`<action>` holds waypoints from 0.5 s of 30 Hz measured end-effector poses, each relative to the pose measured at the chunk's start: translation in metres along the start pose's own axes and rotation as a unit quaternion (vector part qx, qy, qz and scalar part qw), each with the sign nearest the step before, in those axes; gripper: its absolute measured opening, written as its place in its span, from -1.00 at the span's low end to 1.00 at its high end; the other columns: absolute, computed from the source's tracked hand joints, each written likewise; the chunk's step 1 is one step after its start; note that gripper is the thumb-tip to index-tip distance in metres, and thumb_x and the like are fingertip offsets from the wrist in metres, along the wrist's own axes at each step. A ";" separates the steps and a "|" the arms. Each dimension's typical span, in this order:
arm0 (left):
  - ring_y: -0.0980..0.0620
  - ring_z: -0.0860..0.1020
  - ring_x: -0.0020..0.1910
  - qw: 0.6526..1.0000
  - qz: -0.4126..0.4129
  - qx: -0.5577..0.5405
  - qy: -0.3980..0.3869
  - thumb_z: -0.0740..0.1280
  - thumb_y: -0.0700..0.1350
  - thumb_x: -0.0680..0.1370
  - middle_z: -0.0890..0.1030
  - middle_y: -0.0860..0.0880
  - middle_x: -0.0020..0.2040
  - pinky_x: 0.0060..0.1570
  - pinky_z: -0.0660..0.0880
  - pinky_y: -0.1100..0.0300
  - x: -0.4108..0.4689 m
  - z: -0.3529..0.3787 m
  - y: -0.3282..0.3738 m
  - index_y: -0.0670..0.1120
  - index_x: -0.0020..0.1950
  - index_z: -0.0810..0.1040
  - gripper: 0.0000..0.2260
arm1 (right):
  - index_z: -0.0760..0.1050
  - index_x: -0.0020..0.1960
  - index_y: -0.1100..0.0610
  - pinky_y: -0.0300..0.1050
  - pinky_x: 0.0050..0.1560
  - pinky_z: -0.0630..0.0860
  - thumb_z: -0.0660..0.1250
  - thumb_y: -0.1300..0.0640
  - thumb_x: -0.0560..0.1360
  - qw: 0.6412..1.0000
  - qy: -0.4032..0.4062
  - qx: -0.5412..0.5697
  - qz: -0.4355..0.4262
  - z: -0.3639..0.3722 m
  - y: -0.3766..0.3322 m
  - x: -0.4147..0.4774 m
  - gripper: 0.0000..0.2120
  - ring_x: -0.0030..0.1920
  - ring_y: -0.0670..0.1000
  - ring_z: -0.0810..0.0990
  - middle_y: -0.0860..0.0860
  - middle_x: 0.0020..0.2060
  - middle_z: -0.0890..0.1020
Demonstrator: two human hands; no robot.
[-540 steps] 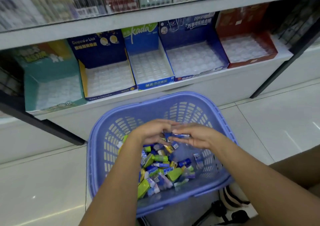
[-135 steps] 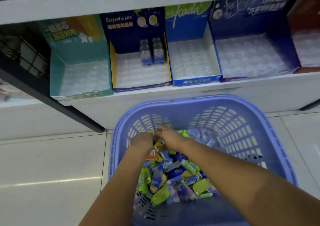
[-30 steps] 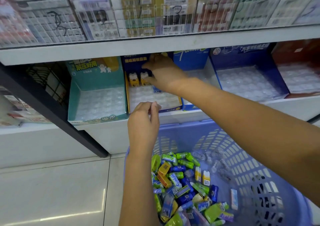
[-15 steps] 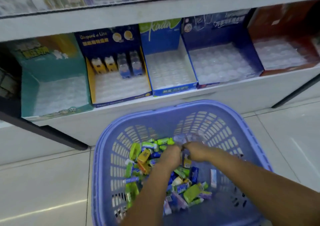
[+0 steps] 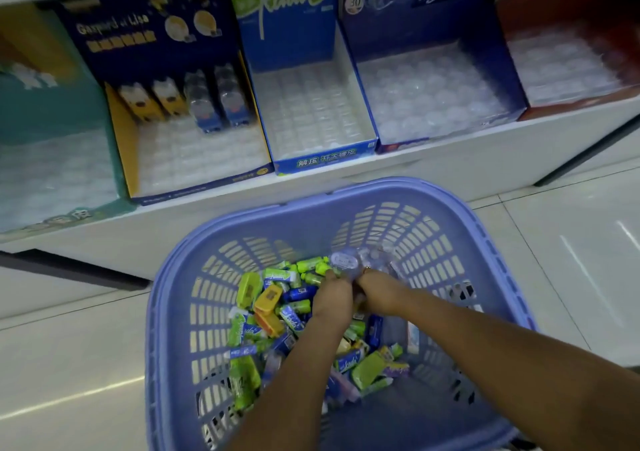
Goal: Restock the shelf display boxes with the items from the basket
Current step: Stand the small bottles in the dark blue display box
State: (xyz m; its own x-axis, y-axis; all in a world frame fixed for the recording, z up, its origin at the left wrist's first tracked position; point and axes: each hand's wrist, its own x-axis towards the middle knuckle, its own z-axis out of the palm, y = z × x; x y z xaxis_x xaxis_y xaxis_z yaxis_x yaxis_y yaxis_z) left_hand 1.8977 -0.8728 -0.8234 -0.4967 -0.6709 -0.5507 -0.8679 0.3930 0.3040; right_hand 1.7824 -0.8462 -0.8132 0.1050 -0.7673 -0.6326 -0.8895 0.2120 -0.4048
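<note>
**Items:** a loose heap of small packs [image 5: 277,315], green, blue, yellow and orange, some printed "kada", lying on the bottom of the basket [image 5: 166,312].

**Clear-capped item** [image 5: 342,260]: at the far edge of the heap, right at the fingertips of both hands and touching them; more clear pieces lie just to its right.

**Left hand** [image 5: 331,300]: inside the basket, back toward the camera, fingers bent down into the heap. Its grip is hidden, so whether it pinches the clear-capped item cannot be told.

**Right hand** [image 5: 379,293]: just beside the left hand, nearly touching it, fingers likewise turned away. Its grip cannot be told either.

**Basket:** purple slatted plastic, standing on the pale tiled floor [image 5: 69,346] in front of the shelf [image 5: 415,170].

**Display boxes, on the shelf, left to right:**
- teal box [image 5: 52,111], clear insert tray.
- navy "Gaspard et Lisa" box [image 5: 145,35], yellow inner walls; back row holds two yellow items [image 5: 140,102] and, beside them to the right, two clear-and-blue items [image 5: 204,107], all upright.
- blue "kada" box [image 5: 287,28], white insert tray.
- dark blue box [image 5: 415,17], marked "30", clear round-celled tray.
- red box [image 5: 571,17], clear tray, partly cut off at the right edge.
</note>
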 end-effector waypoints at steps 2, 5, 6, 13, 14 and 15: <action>-0.16 0.50 0.19 1.000 -0.015 -0.009 -0.006 0.17 -0.21 0.60 0.54 -0.20 0.20 0.10 0.45 0.03 -0.001 -0.006 0.001 -0.23 0.19 0.49 -0.78 | 0.56 -0.07 0.20 -0.22 -0.17 0.34 0.31 0.23 0.50 0.999 -0.040 0.014 0.017 -0.010 -0.003 -0.005 -0.93 -0.18 0.04 0.46 0.07 -0.22 0.55; -0.17 0.55 0.11 0.995 -0.046 -0.080 -0.031 0.26 -0.18 0.55 0.60 -0.20 0.12 0.01 0.48 0.03 -0.005 -0.017 -0.003 -0.19 0.11 0.55 -0.82 | 0.60 -0.12 0.14 -0.21 -0.17 0.34 0.41 0.12 0.45 0.998 -0.046 0.027 0.041 -0.039 -0.008 -0.016 -0.91 -0.15 0.02 0.50 0.07 -0.19 0.60; -0.14 0.56 0.10 0.990 -0.060 -0.120 -0.035 0.30 -0.17 0.53 0.61 -0.18 0.11 -0.01 0.48 0.07 -0.007 -0.026 -0.005 -0.17 0.07 0.57 -0.84 | 0.61 -0.10 0.15 -0.21 -0.18 0.35 0.43 0.11 0.44 0.997 -0.035 0.049 0.039 -0.048 -0.010 -0.021 -0.89 -0.16 0.00 0.50 0.12 -0.16 0.63; -0.01 0.60 -0.24 0.891 -0.046 -0.447 -0.071 0.40 -0.16 0.49 0.62 -0.11 -0.22 -0.19 0.54 0.17 -0.040 -0.132 -0.042 -0.19 -0.04 0.60 -0.88 | 0.61 -0.05 0.20 -0.28 -0.22 0.59 0.39 0.38 0.41 0.861 0.034 0.503 -0.068 -0.111 -0.042 -0.083 -0.84 -0.26 -0.04 0.64 0.05 -0.23 0.67; 0.05 0.61 -0.26 0.861 -0.035 -0.504 -0.065 0.39 -0.17 0.50 0.65 -0.07 -0.23 -0.18 0.55 0.21 -0.055 -0.148 -0.048 -0.17 -0.03 0.61 -0.90 | 0.61 -0.08 0.20 -0.26 -0.16 0.60 0.36 0.38 0.43 0.838 0.052 0.536 -0.087 -0.118 -0.050 -0.090 -0.86 -0.21 -0.03 0.66 0.05 -0.22 0.67; 0.08 0.62 -0.26 0.831 -0.016 -0.553 -0.057 0.38 -0.18 0.51 0.67 -0.04 -0.22 -0.15 0.56 0.22 -0.068 -0.162 -0.053 -0.14 -0.04 0.63 -0.92 | 0.60 -0.11 0.20 -0.28 -0.15 0.60 0.33 0.35 0.45 0.821 0.074 0.557 -0.101 -0.125 -0.059 -0.096 -0.89 -0.20 -0.03 0.66 0.03 -0.22 0.68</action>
State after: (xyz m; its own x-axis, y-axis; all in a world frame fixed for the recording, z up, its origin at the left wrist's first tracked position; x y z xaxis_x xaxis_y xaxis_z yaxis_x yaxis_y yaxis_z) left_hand 1.9754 -0.9498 -0.6763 -0.5233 -0.5815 -0.6229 -0.3924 -0.4845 0.7819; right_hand 1.7693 -0.8610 -0.6461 0.0712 -0.9023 -0.4252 0.1075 0.4307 -0.8961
